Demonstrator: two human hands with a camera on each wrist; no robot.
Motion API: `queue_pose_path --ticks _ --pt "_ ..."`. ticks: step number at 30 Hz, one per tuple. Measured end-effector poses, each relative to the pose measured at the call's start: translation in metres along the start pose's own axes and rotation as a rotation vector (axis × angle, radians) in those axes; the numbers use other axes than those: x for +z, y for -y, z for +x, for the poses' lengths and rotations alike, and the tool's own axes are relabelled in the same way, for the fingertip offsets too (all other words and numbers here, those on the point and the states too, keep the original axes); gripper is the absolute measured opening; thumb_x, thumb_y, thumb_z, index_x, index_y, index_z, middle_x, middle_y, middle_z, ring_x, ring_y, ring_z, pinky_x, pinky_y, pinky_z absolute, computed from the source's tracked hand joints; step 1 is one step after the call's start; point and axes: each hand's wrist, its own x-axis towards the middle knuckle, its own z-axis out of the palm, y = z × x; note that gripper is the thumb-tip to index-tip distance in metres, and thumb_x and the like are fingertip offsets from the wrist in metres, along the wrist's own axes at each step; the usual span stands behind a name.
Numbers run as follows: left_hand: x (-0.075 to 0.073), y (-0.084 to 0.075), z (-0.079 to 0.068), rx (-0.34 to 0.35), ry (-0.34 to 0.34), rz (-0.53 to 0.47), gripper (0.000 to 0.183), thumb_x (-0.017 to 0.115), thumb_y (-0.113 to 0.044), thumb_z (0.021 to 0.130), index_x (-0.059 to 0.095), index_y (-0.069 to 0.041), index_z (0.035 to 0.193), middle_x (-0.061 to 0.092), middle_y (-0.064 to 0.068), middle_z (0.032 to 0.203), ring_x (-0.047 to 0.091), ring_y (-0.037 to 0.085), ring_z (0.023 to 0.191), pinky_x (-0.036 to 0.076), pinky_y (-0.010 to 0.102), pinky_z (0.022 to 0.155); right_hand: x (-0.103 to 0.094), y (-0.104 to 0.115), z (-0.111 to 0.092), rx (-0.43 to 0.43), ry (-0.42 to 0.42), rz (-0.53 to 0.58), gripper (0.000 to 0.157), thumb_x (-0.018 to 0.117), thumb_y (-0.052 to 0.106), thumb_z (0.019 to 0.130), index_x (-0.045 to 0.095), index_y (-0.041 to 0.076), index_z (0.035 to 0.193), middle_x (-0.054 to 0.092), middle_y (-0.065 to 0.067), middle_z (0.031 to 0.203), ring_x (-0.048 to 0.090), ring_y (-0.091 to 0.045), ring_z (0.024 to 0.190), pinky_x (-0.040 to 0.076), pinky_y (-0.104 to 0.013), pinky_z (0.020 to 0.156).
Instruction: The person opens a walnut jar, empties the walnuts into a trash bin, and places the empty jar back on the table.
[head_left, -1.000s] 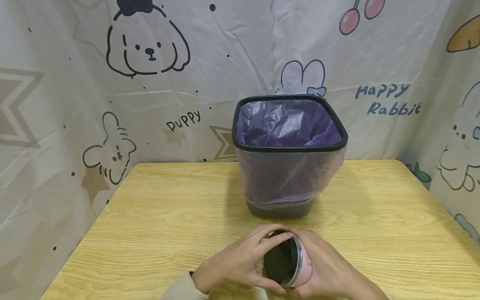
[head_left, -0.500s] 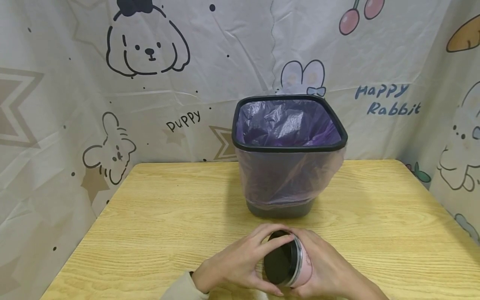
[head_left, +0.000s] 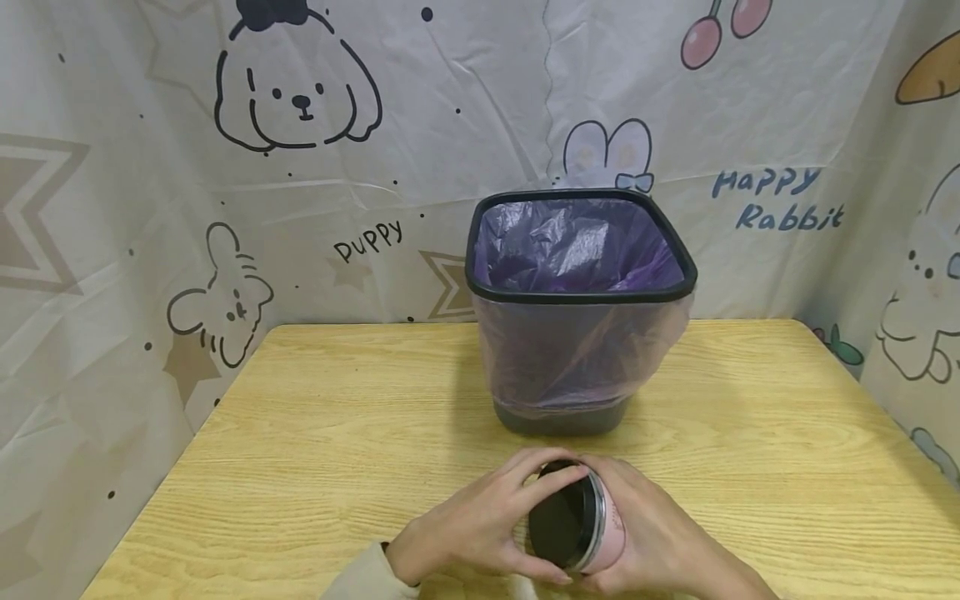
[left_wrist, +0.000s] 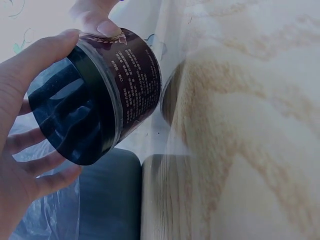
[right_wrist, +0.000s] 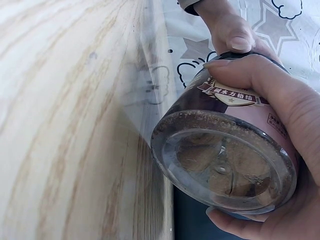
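A person's left hand (head_left: pixel 495 517) grips the black lid (head_left: pixel 558 533) while the right hand (head_left: pixel 660 533) clasps the pink-and-dark jar (head_left: pixel 612 537), tilted over a wood-grained table (head_left: pixel 315 442). Stiff and probably light, its smooth plastic may slip; the lid's rim and the labelled wall look the surest holds. A purple-lined bin (head_left: pixel 581 297) stands just beyond, limiting forward reach, before a cartoon-printed curtain (head_left: pixel 465 50).

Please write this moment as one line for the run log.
left hand: grips black lid; right hand: grips jar; jar: tilted, lid on; lined bin: on table, beyond jar
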Motion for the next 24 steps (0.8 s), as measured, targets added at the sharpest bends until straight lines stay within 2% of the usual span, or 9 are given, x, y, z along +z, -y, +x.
queue_pose_path --ticks 6,13,19,24 --pt "0.0015 0.0007 0.0004 0.019 -0.005 -0.014 0.103 0.082 -0.049 0.071 0.028 -0.012 0.151 0.03 0.008 0.149 0.033 0.017 0.136 0.034 0.027 0.108 0.0005 0.0 0.0007 -0.026 -0.017 -0.004 0.106 0.088 0.057 0.054 0.039 0.025 0.143 0.05 0.016 0.129 0.055 -0.007 0.108 0.053 -0.033 0.084" --pt "0.0027 0.0025 0.0036 0.085 -0.039 -0.002 0.102 0.084 -0.049 0.068 0.032 -0.012 0.148 0.032 0.009 0.148 0.034 0.018 0.135 0.032 0.027 0.11 0.0001 0.0011 0.0015 -0.004 -0.019 -0.01 0.107 0.089 0.056 0.052 0.039 0.027 0.142 0.052 0.015 0.127 0.054 -0.006 0.107 0.053 -0.032 0.083" --pt "0.0035 0.0025 0.0024 0.061 -0.022 -0.014 0.102 0.084 -0.048 0.07 0.03 -0.012 0.149 0.031 0.008 0.149 0.033 0.017 0.136 0.035 0.029 0.108 -0.0002 0.0008 0.0016 -0.01 -0.018 -0.008 0.105 0.088 0.058 0.053 0.04 0.027 0.142 0.052 0.015 0.127 0.054 -0.007 0.108 0.053 -0.033 0.083" --pt "0.0044 0.0015 0.0028 0.056 -0.04 -0.014 0.108 0.085 -0.053 0.065 0.03 -0.013 0.15 0.03 0.008 0.149 0.032 0.017 0.136 0.034 0.029 0.109 -0.0008 0.0004 0.0011 -0.04 -0.021 -0.008 0.108 0.09 0.051 0.053 0.038 0.026 0.144 0.052 0.013 0.129 0.055 -0.007 0.108 0.053 -0.033 0.083"
